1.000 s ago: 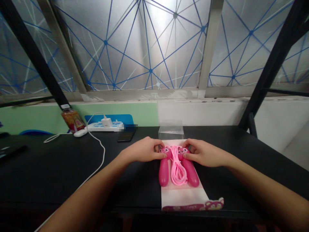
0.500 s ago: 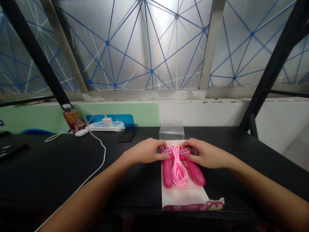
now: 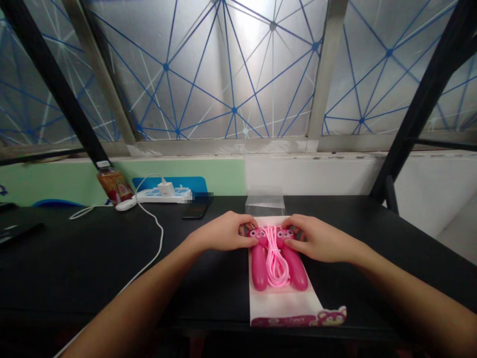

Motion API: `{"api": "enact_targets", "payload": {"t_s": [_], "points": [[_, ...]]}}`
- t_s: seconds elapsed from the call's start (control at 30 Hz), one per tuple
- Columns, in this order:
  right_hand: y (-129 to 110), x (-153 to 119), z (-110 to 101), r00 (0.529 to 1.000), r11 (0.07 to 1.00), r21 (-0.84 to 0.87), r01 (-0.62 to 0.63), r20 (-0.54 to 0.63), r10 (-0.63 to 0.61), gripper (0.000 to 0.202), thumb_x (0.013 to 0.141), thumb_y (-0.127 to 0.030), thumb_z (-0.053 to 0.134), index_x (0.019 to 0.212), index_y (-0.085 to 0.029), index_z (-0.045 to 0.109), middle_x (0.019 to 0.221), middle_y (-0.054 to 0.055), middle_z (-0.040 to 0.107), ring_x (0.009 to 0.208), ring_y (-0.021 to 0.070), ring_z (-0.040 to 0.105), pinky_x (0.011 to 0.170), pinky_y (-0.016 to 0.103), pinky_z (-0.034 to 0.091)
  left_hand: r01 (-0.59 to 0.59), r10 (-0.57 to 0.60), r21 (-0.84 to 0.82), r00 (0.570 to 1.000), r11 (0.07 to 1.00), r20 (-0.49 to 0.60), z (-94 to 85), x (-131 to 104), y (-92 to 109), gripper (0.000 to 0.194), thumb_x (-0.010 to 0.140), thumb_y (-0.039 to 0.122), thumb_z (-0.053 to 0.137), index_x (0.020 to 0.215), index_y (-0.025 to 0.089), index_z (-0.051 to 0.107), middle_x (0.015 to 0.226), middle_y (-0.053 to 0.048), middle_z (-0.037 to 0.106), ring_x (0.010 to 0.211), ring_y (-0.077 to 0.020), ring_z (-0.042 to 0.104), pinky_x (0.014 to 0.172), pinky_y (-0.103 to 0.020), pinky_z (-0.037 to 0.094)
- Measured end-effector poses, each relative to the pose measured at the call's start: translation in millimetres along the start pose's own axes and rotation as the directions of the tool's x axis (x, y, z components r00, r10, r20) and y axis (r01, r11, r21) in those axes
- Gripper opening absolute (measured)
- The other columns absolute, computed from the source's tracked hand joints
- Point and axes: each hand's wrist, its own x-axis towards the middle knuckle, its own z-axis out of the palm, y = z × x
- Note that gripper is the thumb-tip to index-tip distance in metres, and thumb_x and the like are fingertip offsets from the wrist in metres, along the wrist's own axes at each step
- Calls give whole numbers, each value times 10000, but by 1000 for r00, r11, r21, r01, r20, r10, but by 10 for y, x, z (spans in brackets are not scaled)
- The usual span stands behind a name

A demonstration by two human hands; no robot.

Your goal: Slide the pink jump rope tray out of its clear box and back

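A pink jump rope (image 3: 276, 268) lies on a white card insert (image 3: 283, 302) with a printed purple edge. Its cord is bundled between two dark pink handles, each topped by an animal face. My left hand (image 3: 234, 231) grips the head of the left handle (image 3: 260, 268) between thumb and fingers. On the other side, my right hand (image 3: 316, 237) pinches the head of the right handle (image 3: 296, 268). Both handles point toward the near edge of the desk. Just behind the card sits a clear plastic box (image 3: 265, 204).
A phone (image 3: 196, 211), a white power strip (image 3: 164, 194) with a charger and a bottle (image 3: 114, 184) stand at the back left of the black desk (image 3: 112, 268). A white cable (image 3: 161, 238) runs forward past my left arm. Black metal posts flank the desk.
The right handle's lower end has swung left, so it lies nearer the cord bundle. My right hand has shifted slightly with it; the left handle stays almost where it was.
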Motion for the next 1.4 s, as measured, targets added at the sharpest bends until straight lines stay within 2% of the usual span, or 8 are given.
{"api": "enact_targets", "payload": {"t_s": [0.23, 0.37, 0.57, 0.8, 1.0, 1.13, 1.27, 1.4], "points": [[-156, -55, -37, 1000, 965, -262, 16, -16, -21, 289, 907, -332, 524, 1151, -188, 584, 1035, 103, 601, 860, 222, 605, 769, 354, 470, -10, 11, -49, 1000, 999, 5, 15, 21, -33, 336, 817, 432, 654, 1059, 199, 673, 860, -27, 711, 734, -163, 645, 680, -237, 449], [-357, -73, 45, 991, 909, -408, 88, -60, -123, 268, 944, -323, 451, 1093, -160, 603, 1035, 133, 591, 941, 273, 574, 715, 380, 498, 7, -7, -36, 1000, 999, -7, 28, 23, -28, 349, 814, 436, 657, 1068, 198, 674, 812, -23, 701, 709, -162, 638, 667, -238, 447], [-518, -95, 140, 975, 853, -487, 186, -17, -223, 359, 988, -378, 370, 1160, -154, 592, 1036, 153, 599, 981, 288, 547, 702, 384, 516, -9, 9, -5, 1000, 1000, -24, 23, 20, -10, 351, 809, 445, 657, 1055, 195, 686, 780, -19, 687, 694, -161, 628, 661, -237, 437], [-636, -152, 73, 969, 851, -463, 248, 121, -217, 517, 966, -532, 338, 1218, -160, 593, 1070, 173, 617, 955, 326, 589, 626, 401, 520, 10, -10, -4, 1000, 1000, -4, -16, 11, 7, 363, 820, 450, 645, 1087, 205, 672, 734, -6, 672, 649, -153, 621, 626, -230, 426], [-625, -167, 200, 961, 879, -390, 274, 140, -238, 722, 860, -636, 486, 1380, -135, 485, 1156, 222, 613, 959, 352, 601, 700, 445, 519, 16, -16, 1, 1000, 1000, -12, -30, 25, 23, 372, 815, 447, 647, 1094, 202, 675, 736, -10, 676, 655, -158, 628, 634, -234, 431], [-541, -161, 194, 969, 914, -331, 236, 146, -198, 743, 876, -627, 475, 1424, -127, 427, 1222, 219, 575, 1000, 348, 596, 783, 474, 513, 22, -22, -10, 1000, 1000, -2, -30, 25, 0, 364, 809, 443, 658, 1084, 206, 669, 770, -10, 690, 682, -161, 640, 655, -237, 440], [-486, -173, 55, 969, 962, -191, 196, 188, -160, 784, 817, -528, 620, 1472, -198, 343, 1360, 170, 482, 1094, 326, 570, 883, 459, 491, 15, -15, -32, 1000, 999, 8, -41, 6, -25, 349, 817, 447, 651, 1074, 210, 662, 818, -11, 698, 697, -159, 643, 647, -230, 437], [-451, -184, -152, 958, 979, -3, 205, 206, -200, 675, 818, -412, 659, 1422, -251, 405, 1399, 98, 465, 1153, 264, 546, 969, 386, 445, 41, -41, -22, 999, 999, 7, -28, -17, -37, 381, 810, 471, 655, 1086, 208, 660, 776, -13, 689, 687, -166, 637, 642, -233, 436]]}}
